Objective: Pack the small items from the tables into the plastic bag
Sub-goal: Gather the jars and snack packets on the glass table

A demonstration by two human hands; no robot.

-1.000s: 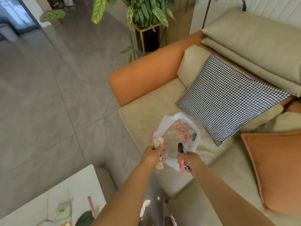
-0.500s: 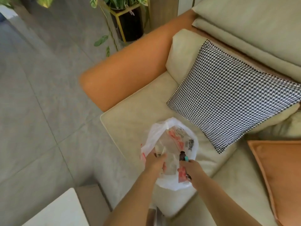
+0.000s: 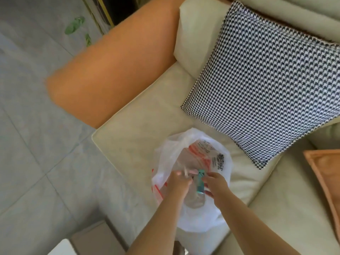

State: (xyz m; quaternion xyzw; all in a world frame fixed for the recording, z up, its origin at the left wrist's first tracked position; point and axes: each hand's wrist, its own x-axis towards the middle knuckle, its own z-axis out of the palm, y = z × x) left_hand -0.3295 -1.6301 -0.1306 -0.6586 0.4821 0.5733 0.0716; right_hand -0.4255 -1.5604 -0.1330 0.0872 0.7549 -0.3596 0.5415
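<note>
A white plastic bag (image 3: 211, 150) with red print lies open on the sofa seat cushion (image 3: 139, 129). Both of my hands are at its mouth. My left hand (image 3: 179, 183) grips thin pale sachets (image 3: 186, 172), whose tips stick out over the opening. My right hand (image 3: 216, 186) holds a small teal tube (image 3: 200, 181) between thumb and fingers, with the tube pointing down into the bag. A bit of pink (image 3: 193, 171) shows between the hands; what it is I cannot tell. The bag's inside is blurred.
A black-and-white houndstooth cushion (image 3: 261, 92) leans behind the bag. An orange cushion (image 3: 325, 173) lies at the right and the orange sofa arm (image 3: 114, 67) at the left. Grey tiled floor (image 3: 36, 126) is on the left, with a white table corner (image 3: 62, 248) at the bottom.
Both hands have moved from above the bag down to its mouth, carrying the small items. The view has dropped closer to the sofa, and the table has slid almost out of view.
</note>
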